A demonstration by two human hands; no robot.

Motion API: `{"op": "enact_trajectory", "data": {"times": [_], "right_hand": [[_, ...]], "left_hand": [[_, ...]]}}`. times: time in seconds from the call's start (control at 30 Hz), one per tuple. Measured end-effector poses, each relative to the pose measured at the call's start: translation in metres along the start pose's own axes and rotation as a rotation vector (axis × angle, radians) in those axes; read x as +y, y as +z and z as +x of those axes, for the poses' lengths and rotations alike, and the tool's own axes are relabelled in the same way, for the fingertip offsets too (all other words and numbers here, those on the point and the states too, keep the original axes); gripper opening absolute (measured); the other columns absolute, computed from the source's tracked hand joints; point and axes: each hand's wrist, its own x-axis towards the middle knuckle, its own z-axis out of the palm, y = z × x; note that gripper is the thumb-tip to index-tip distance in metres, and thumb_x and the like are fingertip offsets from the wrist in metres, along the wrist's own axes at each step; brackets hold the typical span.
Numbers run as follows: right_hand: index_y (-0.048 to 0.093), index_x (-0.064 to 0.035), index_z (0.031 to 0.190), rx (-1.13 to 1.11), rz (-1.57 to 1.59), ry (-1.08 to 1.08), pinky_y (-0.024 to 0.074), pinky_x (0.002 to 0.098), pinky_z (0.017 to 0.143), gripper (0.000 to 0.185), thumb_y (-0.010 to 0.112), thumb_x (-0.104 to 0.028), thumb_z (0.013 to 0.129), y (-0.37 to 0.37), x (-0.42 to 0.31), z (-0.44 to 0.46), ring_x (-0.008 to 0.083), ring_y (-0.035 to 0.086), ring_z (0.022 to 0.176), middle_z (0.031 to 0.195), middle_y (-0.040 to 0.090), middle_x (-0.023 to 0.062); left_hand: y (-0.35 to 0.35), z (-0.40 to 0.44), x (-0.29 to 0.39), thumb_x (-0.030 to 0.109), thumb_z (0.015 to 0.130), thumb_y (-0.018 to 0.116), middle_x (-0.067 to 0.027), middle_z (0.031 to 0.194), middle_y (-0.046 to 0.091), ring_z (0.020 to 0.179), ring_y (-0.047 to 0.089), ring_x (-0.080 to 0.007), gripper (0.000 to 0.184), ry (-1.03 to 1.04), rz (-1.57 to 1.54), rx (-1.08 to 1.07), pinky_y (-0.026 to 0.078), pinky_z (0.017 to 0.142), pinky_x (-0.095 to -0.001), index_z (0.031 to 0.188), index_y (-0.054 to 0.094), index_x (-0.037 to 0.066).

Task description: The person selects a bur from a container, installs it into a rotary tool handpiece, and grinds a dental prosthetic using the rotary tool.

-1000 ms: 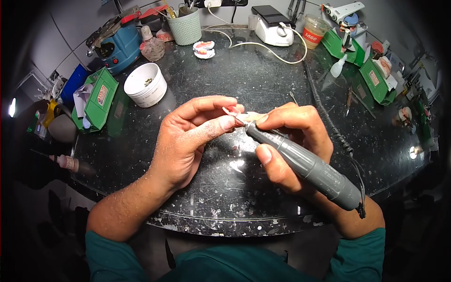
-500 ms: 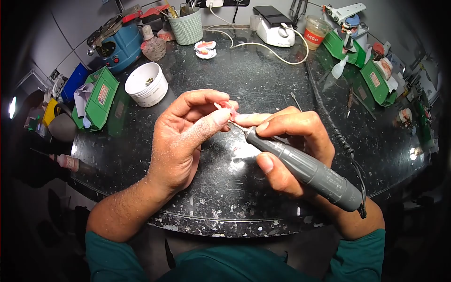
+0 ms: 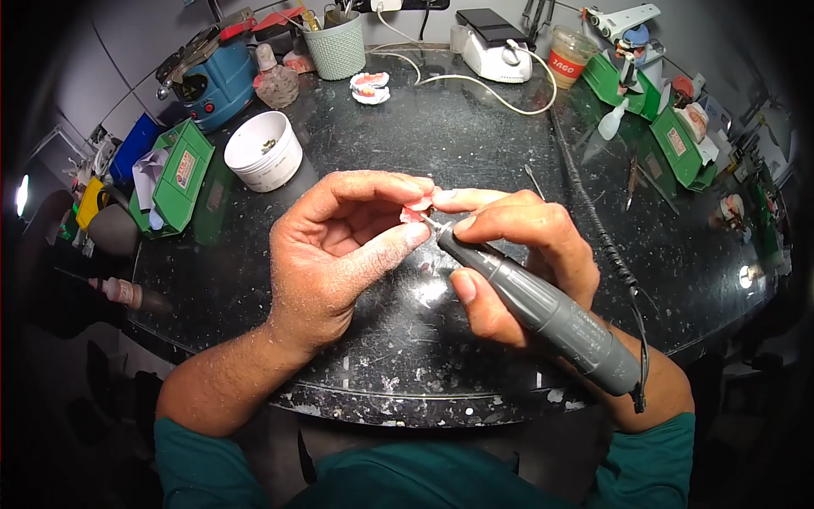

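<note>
Between its thumb and fingertips, my left hand [image 3: 326, 254] pinches a small pink piece [image 3: 414, 212]; pale dust coats the thumb and wrist. My right hand [image 3: 534, 254] is closed round a grey rotary handpiece [image 3: 543, 307], with its body slanting down to the right. The thin metal tip of the handpiece points up and left and meets or nearly meets the pink piece; exact contact is hard to make out. An outstretched right fingertip is at the piece's right side. The fingers hide part of the piece.
A white tub [image 3: 264, 153] stands left on the black table [image 3: 398, 356]. Behind are a dental model [image 3: 370, 88], a woven cup [image 3: 336, 51] and a white control unit [image 3: 498, 61]. Green bins [image 3: 174, 182] line the sides. A coiled cord [image 3: 589, 208] runs along the right.
The pink piece has been turned in my left hand, showing more of its pink surface. The handpiece has tilted more steeply, its rear end lower and slightly left.
</note>
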Motion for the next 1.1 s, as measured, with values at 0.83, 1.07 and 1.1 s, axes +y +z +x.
{"op": "enact_trajectory", "data": {"times": [0.83, 1.07, 1.1], "right_hand": [[0.063, 0.0, 0.106, -0.019, 0.07, 0.172, 0.0533, 0.0321, 0.086, 0.032, 0.073, -0.003, 0.076, -0.0033, -0.001, -0.0029, 0.0229, 0.069, 0.094, 0.104, 0.068, 0.0153], [0.063, -0.0003, 0.107, -0.027, 0.056, 0.179, 0.0533, 0.0315, 0.084, 0.032, 0.072, -0.003, 0.077, -0.0039, -0.0006, -0.0036, 0.0209, 0.068, 0.094, 0.104, 0.068, 0.0143], [0.063, -0.0003, 0.107, -0.027, 0.053, 0.178, 0.0533, 0.0314, 0.084, 0.032, 0.072, -0.003, 0.077, -0.0037, -0.0004, -0.0037, 0.0207, 0.068, 0.093, 0.103, 0.068, 0.014]], "left_hand": [[-0.0017, 0.0004, -0.0011, -0.008, 0.085, 0.066, -0.0172, 0.116, 0.067, 0.112, 0.064, -0.0231, 0.027, -0.036, -0.005, 0.007, 0.048, 0.102, -0.0376, 0.11, 0.061, -0.001], [-0.0009, 0.001, -0.0004, -0.007, 0.085, 0.067, -0.0172, 0.114, 0.067, 0.111, 0.064, -0.0228, 0.026, -0.05, -0.008, 0.022, 0.049, 0.101, -0.0366, 0.109, 0.061, -0.001], [-0.0011, 0.0012, -0.0006, -0.007, 0.085, 0.067, -0.0172, 0.114, 0.067, 0.111, 0.064, -0.0227, 0.026, -0.053, -0.009, 0.024, 0.049, 0.101, -0.0365, 0.109, 0.061, -0.001]]}}
